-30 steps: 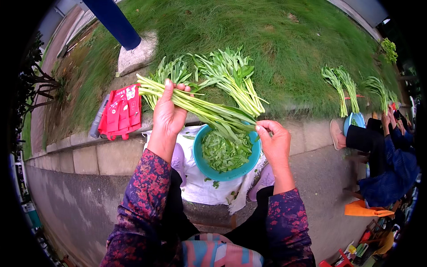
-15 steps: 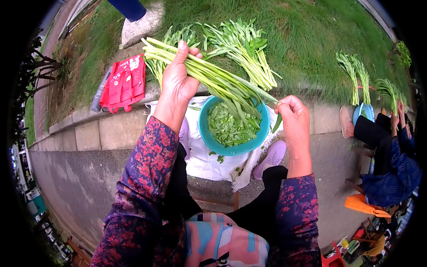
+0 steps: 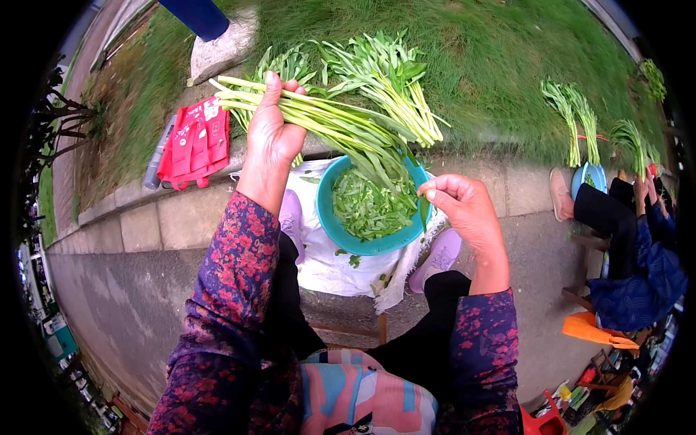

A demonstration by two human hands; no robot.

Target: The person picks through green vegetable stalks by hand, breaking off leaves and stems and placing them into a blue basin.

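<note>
My left hand (image 3: 274, 130) is closed around a bunch of water spinach (image 3: 326, 118), its pale cut stems to the upper left and its leafy ends drooping over the basin. The turquoise basin (image 3: 325, 214) holds many torn green pieces (image 3: 370, 206). By the basin's right rim, my right hand (image 3: 467, 214) pinches a narrow green leaf (image 3: 424, 209) between thumb and forefinger. Whether that leaf is still joined to the bunch cannot be made out.
The basin stands on a white sack (image 3: 330, 274) between my lilac shoes (image 3: 438, 259). More bunches (image 3: 395, 87) lie on the grass edge beyond. To the left are a red bag (image 3: 197, 141) and a grey cylinder (image 3: 158, 156). Another person (image 3: 631, 290) sits at right beside a blue basin (image 3: 596, 176).
My right hand has come left and down, closer to the basin's rim, with its fingers pinched. The bunch in my left hand has shifted slightly left and lower.
</note>
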